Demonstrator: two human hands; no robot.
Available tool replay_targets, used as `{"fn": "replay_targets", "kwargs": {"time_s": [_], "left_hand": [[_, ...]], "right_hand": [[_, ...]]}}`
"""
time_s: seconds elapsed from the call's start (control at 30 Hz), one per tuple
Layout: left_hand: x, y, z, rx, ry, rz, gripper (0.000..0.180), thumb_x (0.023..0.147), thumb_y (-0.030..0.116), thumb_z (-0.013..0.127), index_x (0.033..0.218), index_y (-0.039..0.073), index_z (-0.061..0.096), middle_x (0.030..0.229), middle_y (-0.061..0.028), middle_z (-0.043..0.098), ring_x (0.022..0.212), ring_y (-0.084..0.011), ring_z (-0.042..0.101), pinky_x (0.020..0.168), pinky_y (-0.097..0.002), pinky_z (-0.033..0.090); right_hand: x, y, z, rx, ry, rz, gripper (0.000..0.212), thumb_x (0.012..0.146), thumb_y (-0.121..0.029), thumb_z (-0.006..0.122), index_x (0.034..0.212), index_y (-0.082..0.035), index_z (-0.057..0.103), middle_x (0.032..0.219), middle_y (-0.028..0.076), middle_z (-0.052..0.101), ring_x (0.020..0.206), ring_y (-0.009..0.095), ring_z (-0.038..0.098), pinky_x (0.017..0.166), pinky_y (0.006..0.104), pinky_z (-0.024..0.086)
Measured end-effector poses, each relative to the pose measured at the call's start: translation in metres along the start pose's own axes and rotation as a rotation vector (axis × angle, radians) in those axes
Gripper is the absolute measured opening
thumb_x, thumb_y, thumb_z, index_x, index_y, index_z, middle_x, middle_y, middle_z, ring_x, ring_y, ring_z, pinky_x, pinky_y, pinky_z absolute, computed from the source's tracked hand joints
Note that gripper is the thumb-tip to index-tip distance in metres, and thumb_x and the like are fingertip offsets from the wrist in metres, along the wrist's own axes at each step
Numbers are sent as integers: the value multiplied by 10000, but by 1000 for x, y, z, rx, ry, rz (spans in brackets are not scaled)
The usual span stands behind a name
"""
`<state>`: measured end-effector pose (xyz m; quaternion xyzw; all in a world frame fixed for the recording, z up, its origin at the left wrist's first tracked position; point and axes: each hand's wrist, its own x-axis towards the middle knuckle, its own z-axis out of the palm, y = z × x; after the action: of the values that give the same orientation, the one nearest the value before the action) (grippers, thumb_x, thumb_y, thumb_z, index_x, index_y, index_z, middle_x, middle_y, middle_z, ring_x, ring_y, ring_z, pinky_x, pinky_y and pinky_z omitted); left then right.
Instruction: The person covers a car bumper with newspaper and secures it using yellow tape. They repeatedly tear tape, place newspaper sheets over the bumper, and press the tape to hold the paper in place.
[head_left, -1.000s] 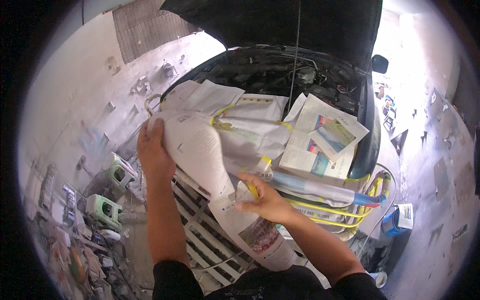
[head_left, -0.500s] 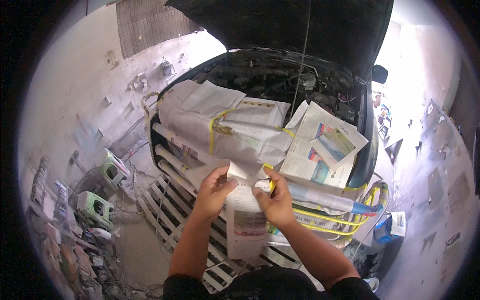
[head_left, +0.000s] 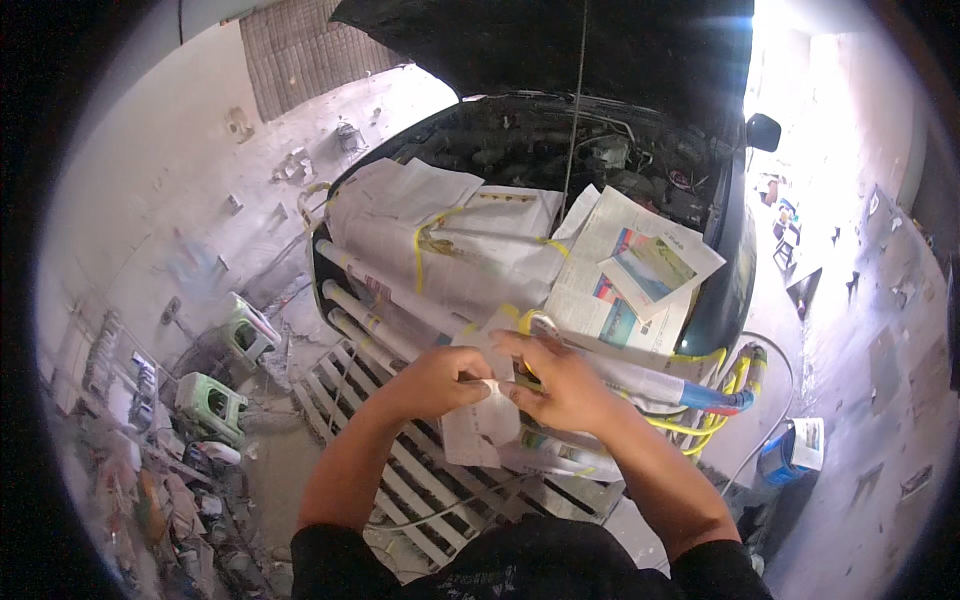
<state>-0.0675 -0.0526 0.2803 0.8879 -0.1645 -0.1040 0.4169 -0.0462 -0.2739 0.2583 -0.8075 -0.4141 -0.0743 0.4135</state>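
Observation:
My left hand [head_left: 432, 384] pinches a small piece of newspaper [head_left: 470, 440] between thumb and fingers, and the sheet hangs below it. Close beside it, my right hand [head_left: 560, 385] is bent round the same piece, its thumb at the paper's edge. A roll of yellow masking tape [head_left: 533, 321] shows at the right hand's fingertips, partly hidden by the fingers. Just beyond both hands is a car front [head_left: 470, 265] covered in newspaper sheets and strips of yellow tape. One loose colour-printed sheet [head_left: 660, 272] lies on top at the right.
The raised hood [head_left: 560, 45] stands over the open engine bay [head_left: 520, 140], held by a thin rod [head_left: 577, 110]. Paper-wrapped bars [head_left: 385, 300] cross the front above a slatted pallet [head_left: 340, 390]. Green stools [head_left: 210, 405] stand left, a blue bucket [head_left: 778, 458] right.
My hands have drawn together and the newspaper piece has folded and lifted between them. The tape roll has shifted to the far side of my right fingers. The view has swung slightly.

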Motion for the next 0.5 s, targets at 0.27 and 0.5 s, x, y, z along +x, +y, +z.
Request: {"fn": "replay_targets", "kwargs": {"time_s": [0.27, 0.5], "left_hand": [[-6, 29, 33, 98, 18, -6, 186, 821, 146, 664, 939, 4, 639, 837, -104, 672, 759, -168, 621, 697, -316, 482], [-3, 47, 55, 157, 18, -29, 171, 837, 148, 651, 918, -2, 635, 800, -99, 656, 740, -169, 611, 688, -323, 480]], "right_hand": [[-33, 24, 1, 226, -55, -57, 583, 802, -89, 678, 1333, -54, 441, 1005, 167, 646, 935, 347, 623, 831, 420, 487], [-61, 13, -23, 298, -54, 65, 595, 844, -93, 667, 1378, -74, 405, 901, 115, 665, 770, 265, 653, 723, 341, 510]]}}
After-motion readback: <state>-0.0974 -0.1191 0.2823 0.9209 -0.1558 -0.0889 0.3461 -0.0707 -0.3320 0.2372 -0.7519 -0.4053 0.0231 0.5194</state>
